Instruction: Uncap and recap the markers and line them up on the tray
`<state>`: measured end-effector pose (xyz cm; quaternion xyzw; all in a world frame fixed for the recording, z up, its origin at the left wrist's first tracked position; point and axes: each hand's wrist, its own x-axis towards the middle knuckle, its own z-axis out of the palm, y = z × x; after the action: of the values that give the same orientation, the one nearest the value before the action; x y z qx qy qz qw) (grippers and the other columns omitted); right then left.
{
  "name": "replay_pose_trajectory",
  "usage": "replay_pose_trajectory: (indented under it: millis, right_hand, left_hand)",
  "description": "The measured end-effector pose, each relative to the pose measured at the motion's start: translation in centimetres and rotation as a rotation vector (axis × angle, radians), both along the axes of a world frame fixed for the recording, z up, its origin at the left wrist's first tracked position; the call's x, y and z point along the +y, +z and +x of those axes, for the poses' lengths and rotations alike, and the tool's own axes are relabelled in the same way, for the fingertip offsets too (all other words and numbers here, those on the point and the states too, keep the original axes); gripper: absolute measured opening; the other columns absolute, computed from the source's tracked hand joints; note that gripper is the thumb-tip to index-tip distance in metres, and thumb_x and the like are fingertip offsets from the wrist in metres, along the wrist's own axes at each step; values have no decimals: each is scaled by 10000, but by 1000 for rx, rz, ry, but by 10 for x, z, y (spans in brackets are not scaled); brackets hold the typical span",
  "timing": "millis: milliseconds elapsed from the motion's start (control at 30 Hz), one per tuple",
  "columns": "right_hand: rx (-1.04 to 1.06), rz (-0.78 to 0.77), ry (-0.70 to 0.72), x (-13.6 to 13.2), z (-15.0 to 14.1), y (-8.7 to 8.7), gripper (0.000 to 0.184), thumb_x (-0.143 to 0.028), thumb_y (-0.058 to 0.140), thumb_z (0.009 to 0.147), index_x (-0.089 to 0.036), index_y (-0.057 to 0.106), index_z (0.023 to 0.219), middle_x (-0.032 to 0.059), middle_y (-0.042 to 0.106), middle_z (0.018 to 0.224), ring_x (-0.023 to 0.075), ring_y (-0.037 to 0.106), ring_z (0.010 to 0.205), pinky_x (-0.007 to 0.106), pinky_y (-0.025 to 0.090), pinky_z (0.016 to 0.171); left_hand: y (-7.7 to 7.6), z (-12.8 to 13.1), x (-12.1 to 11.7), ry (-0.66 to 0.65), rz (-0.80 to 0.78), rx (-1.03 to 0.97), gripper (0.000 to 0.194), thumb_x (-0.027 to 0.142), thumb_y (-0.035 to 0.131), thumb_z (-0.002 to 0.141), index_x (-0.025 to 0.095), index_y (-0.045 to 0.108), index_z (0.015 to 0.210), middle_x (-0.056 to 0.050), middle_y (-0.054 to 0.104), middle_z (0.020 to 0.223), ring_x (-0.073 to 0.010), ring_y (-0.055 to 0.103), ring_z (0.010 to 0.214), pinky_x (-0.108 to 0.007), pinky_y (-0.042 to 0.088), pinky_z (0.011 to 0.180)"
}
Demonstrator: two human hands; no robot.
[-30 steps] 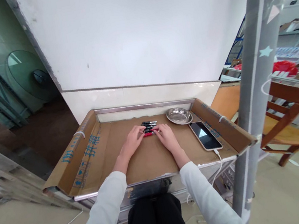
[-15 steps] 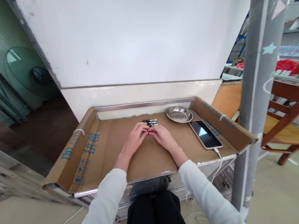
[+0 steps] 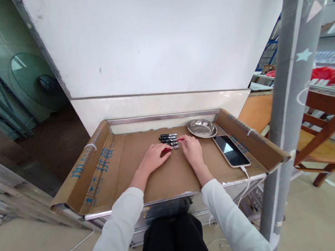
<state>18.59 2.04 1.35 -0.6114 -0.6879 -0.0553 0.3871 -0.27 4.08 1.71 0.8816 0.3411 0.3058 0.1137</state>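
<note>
Several dark pens (image 3: 168,135) lie side by side in a row on the cardboard (image 3: 126,167). My left hand (image 3: 154,158) is closed at the near end of the row, its fingertips on a red pen (image 3: 167,149) whose pale end points right. Just right of the row, my right hand (image 3: 192,150) pinches a slim red piece (image 3: 180,139) between thumb and fingers. That piece's exact kind is too small to tell, and the fingers partly cover it.
A round metal dish (image 3: 202,128) stands at the back right. In front of it lies a phone (image 3: 232,151) with a white charging cable (image 3: 246,176). Folded cardboard walls (image 3: 254,140) edge the table sides, and a grey pole (image 3: 285,78) rises beyond the right corner.
My hands came together over the near pens, then moved apart. My right hand has shifted right with the red piece, and the pen row shows more now.
</note>
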Motion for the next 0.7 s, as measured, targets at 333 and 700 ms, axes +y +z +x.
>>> replay_pose_trajectory:
  millis: [333, 700]
  right_hand:
    - [-62, -39, 3, 0, -1, -2, 208, -252, 399, 909, -219, 601, 947, 46, 653, 902, 189, 547, 848, 297, 330, 761]
    - [-145, -22, 69, -3, -10, 2, 227, -301, 404, 924, -239, 618, 967, 50, 667, 931, 188, 557, 879, 301, 321, 775]
  left_hand:
    - [-4, -1, 6, 40, 25, -16, 208, 307, 481, 868, 231, 598, 1022, -38, 625, 1000, -192, 566, 959, -339, 406, 864]
    - [1, -3, 4, 179, 140, -22, 266, 311, 403, 916, 236, 565, 1113, -48, 588, 1039, -179, 532, 975, -316, 373, 856]
